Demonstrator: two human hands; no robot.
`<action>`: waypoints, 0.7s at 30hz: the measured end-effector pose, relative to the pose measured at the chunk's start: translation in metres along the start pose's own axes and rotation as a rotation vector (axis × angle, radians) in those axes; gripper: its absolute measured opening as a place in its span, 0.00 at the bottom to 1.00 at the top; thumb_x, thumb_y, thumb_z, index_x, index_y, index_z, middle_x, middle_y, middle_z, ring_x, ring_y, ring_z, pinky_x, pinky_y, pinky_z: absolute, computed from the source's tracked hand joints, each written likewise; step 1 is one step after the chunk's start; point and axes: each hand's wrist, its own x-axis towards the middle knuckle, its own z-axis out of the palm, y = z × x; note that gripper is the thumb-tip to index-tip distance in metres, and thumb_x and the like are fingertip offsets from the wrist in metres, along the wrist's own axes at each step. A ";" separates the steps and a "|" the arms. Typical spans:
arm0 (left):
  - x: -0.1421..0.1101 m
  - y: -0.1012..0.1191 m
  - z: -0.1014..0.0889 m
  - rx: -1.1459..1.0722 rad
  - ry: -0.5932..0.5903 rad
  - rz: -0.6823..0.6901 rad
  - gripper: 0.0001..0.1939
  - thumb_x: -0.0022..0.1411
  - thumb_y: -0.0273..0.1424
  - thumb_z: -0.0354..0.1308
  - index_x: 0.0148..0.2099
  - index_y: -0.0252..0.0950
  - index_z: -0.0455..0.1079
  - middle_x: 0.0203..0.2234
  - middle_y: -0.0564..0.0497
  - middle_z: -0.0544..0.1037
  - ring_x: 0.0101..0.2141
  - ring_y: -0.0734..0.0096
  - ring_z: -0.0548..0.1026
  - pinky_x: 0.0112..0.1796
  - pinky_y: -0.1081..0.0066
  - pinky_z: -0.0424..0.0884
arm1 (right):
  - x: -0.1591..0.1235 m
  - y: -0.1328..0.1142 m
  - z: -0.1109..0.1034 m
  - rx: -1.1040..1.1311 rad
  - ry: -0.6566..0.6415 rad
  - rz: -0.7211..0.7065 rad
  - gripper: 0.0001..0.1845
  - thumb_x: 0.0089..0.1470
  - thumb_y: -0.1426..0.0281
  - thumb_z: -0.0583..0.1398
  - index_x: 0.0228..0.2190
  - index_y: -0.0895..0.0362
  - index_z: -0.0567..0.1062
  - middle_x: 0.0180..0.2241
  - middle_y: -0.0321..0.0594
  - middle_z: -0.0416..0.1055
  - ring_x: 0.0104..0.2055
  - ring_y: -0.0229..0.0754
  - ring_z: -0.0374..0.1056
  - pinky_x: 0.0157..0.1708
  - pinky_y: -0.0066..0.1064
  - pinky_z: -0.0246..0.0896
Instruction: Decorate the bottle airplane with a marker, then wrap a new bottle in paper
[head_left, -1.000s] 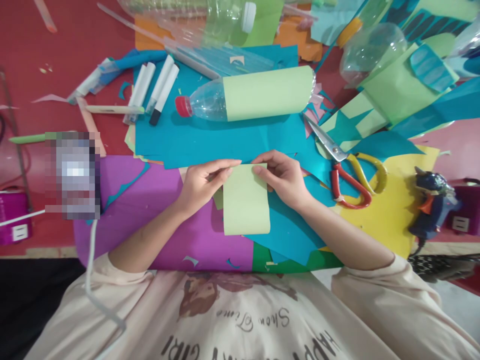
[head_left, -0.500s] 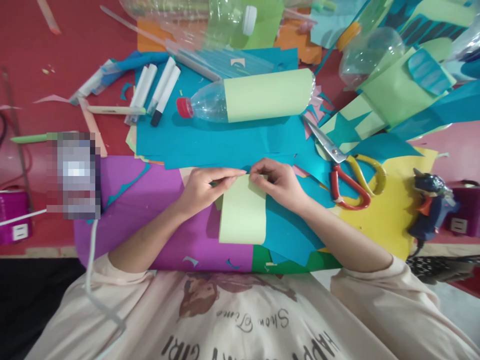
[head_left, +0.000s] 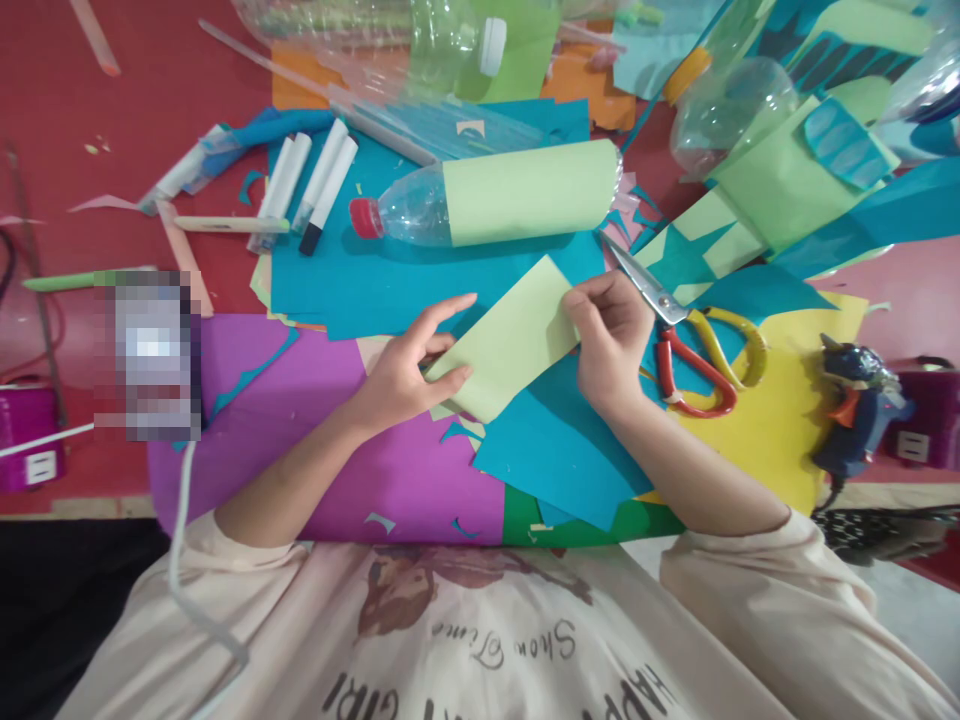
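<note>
A light green strip of paper (head_left: 510, 345) is held at a slant over the blue sheets. My right hand (head_left: 615, 340) is closed on its right edge, pinching it between thumb and curled fingers. At the lower left corner, my left hand (head_left: 412, 370) has its index finger stretched out and apart from its thumb. The left thumb lies over the paper's edge; some fingers there are partly hidden. Beyond the hands lies a clear plastic bottle (head_left: 416, 205) with a red cap and a light green wrap. Scissors (head_left: 675, 325) with red and yellow handles rest right of my right hand.
White markers (head_left: 330, 190) lie at the back left. A pixelated device (head_left: 150, 355) with a white cable is on the left. A glue gun (head_left: 859, 410) sits at the far right. More plastic bottles (head_left: 731, 115) and paper cutouts (head_left: 686, 260) fill the back.
The light green paper has turned from upright to slanted and its upper end has moved right. My right hand has moved right with it. My left index finger has lifted away from the thumb.
</note>
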 end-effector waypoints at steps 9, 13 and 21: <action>0.013 -0.011 -0.021 -0.060 0.368 -0.044 0.33 0.53 0.42 0.66 0.59 0.44 0.62 0.26 0.54 0.74 0.24 0.75 0.74 0.27 0.75 0.72 | 0.005 0.010 -0.001 -0.010 0.053 -0.025 0.20 0.57 0.51 0.58 0.26 0.53 0.65 0.23 0.33 0.55 0.26 0.35 0.56 0.26 0.30 0.53; 0.019 -0.021 -0.030 -0.066 0.519 -0.009 0.32 0.51 0.46 0.68 0.56 0.48 0.63 0.25 0.56 0.72 0.26 0.74 0.73 0.29 0.74 0.72 | 0.003 0.008 0.000 -0.001 0.000 0.043 0.21 0.54 0.49 0.60 0.24 0.53 0.65 0.21 0.33 0.56 0.25 0.35 0.56 0.24 0.30 0.54; 0.022 -0.018 -0.025 -0.090 0.653 0.132 0.23 0.49 0.46 0.71 0.45 0.48 0.68 0.21 0.59 0.72 0.23 0.76 0.71 0.26 0.75 0.70 | 0.004 0.009 0.002 -0.021 -0.035 0.024 0.20 0.54 0.49 0.60 0.25 0.52 0.66 0.23 0.33 0.60 0.25 0.36 0.58 0.24 0.31 0.55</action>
